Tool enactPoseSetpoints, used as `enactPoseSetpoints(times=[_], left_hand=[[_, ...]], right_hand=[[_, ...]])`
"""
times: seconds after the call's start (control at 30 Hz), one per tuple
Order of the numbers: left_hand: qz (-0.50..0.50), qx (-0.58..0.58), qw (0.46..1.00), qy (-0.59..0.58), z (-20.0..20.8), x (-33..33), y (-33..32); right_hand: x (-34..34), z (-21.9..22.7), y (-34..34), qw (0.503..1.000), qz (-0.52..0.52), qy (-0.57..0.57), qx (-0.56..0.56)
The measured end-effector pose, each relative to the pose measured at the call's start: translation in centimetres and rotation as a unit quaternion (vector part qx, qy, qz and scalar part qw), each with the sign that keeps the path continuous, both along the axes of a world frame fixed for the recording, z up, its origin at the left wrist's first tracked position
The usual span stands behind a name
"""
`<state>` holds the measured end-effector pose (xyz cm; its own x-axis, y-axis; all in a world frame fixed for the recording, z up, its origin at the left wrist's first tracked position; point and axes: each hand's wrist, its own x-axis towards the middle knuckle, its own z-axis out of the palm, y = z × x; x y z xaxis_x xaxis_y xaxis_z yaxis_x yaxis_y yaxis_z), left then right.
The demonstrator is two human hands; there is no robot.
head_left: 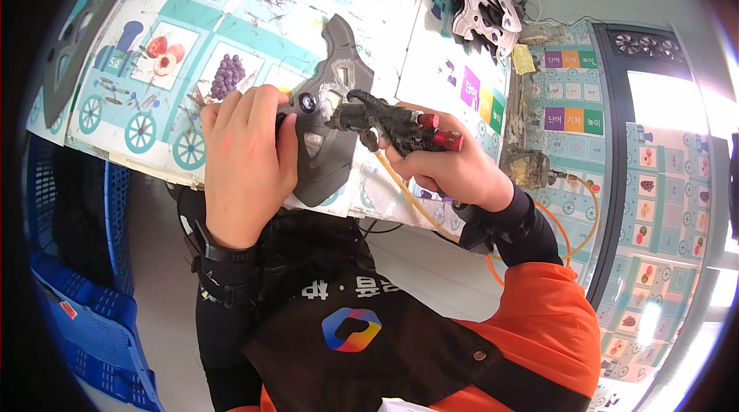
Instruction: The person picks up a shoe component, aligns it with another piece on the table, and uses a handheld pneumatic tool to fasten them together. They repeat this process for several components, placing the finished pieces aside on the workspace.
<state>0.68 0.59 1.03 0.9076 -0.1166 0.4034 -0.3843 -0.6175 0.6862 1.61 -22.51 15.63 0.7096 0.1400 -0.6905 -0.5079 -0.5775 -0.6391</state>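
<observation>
A dark grey moulded plastic part (327, 170), curved and pierced with several openings, is held above the table in my left hand (250, 154), which grips its left edge; the thumb lies near a round dark boss on it. My right hand (458, 173) is wrapped round a grimy black spray gun (396, 126) with two red knobs at its back. Its nozzle points left at the part, very close to its face; whether they touch I cannot tell. A yellowish hose (408, 190) runs below the gun. My trigger finger is partly hidden.
The worktable (269, 16) has a stained, picture-printed cover. Similar grey and black parts (485, 16) are stacked at the far right, and another grey part (77, 46) lies far left. Blue plastic crates (88, 304) stand at lower left. An orange hose (566, 231) loops at right.
</observation>
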Motion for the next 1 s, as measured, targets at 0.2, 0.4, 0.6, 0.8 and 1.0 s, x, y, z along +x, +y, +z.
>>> enactPoseSetpoints(times=[0.2, 0.4, 0.6, 0.8, 1.0], left_hand=[[0.002, 0.002, 1.0, -0.02, -0.2, 0.1, -0.1], [0.006, -0.005, 1.0, -0.017, -0.1, 0.0, -0.1], [0.003, -0.007, 1.0, -0.016, 0.0, 0.1, -0.1], [0.005, -0.009, 1.0, -0.019, -0.1, 0.0, -0.1], [0.003, -0.014, 1.0, -0.016, -0.1, 0.2, 0.0]], right_hand=[[-1.3, -0.1, -0.1, 0.999, 0.016, -0.021, -0.025], [-1.8, -0.5, -0.3, 0.997, 0.046, -0.048, -0.036], [-1.5, -1.1, 0.0, 0.995, 0.057, -0.078, -0.033], [-1.1, -1.2, 0.6, 0.993, 0.085, -0.088, -0.005], [-0.8, -1.0, 1.5, 0.99, 0.107, -0.096, -0.008]])
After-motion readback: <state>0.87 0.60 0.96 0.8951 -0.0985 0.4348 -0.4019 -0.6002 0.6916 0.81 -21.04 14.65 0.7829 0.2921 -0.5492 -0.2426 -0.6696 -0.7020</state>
